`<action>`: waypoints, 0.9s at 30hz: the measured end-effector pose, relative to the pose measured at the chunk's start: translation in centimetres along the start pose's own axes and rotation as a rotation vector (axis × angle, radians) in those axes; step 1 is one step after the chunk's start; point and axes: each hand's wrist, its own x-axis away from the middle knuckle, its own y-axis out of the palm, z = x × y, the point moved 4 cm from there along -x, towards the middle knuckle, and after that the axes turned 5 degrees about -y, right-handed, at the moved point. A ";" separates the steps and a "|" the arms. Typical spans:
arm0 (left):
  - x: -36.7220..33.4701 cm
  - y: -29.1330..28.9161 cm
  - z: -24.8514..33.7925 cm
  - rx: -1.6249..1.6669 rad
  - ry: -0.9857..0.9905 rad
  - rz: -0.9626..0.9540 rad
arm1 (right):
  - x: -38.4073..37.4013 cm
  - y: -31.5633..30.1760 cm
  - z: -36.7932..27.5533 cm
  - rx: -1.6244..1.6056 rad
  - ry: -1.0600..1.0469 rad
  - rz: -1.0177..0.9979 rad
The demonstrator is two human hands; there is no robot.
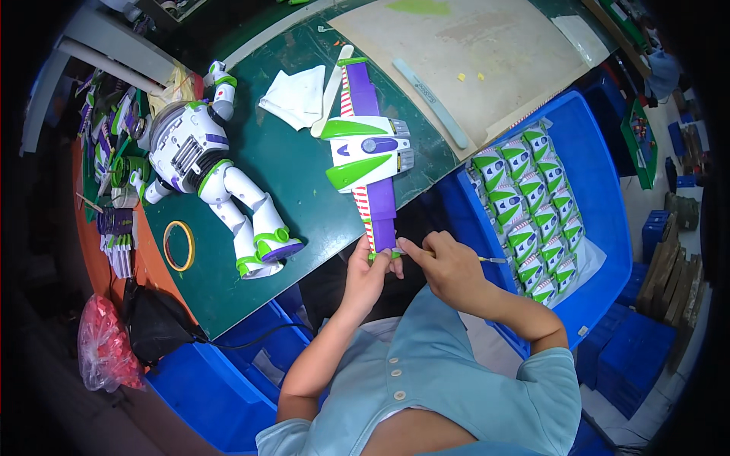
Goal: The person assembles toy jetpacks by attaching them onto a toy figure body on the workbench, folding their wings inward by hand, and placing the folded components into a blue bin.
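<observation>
A toy wing pack (369,149) in white, green and purple, with red-striped wings, lies at the table's near edge, one wing pointing toward me. My left hand (366,275) pinches the green tip of that near wing. Closed around a slender tool (493,260), my right hand (455,275) is beside the same wing tip. The tool's yellowish shaft sticks out to the right of the fist; its working end is too small to make out. Left of the wing pack, a white, green and purple toy space figure (194,148) lies on the green table (304,197).
A blue bin (601,197) at right holds several rows of wrapped wing packs (532,205). A cardboard sheet (487,53), a grey-blue strip (430,102), a white cloth (295,99), a pale stick (332,91) and a tape roll (179,246) are on the table. A bag of red pieces (106,342) hangs left.
</observation>
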 end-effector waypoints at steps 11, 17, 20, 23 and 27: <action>0.0 -0.3 0.1 -0.126 0.049 -0.093 | 0.1 1.2 -1.3 0.311 -0.076 -0.061; 0.0 -0.3 -0.1 -0.083 0.046 -0.104 | 0.0 1.1 -2.0 0.375 -0.086 -0.023; 0.1 -0.1 -0.2 -0.046 0.035 -0.093 | 0.0 1.4 -2.1 0.387 -0.082 -0.006; 0.1 0.1 -0.1 -0.006 0.031 -0.082 | 0.1 1.6 -2.0 0.403 -0.084 0.004; 0.1 0.3 0.0 -0.016 0.041 -0.097 | 0.2 1.3 -1.6 0.368 -0.111 0.006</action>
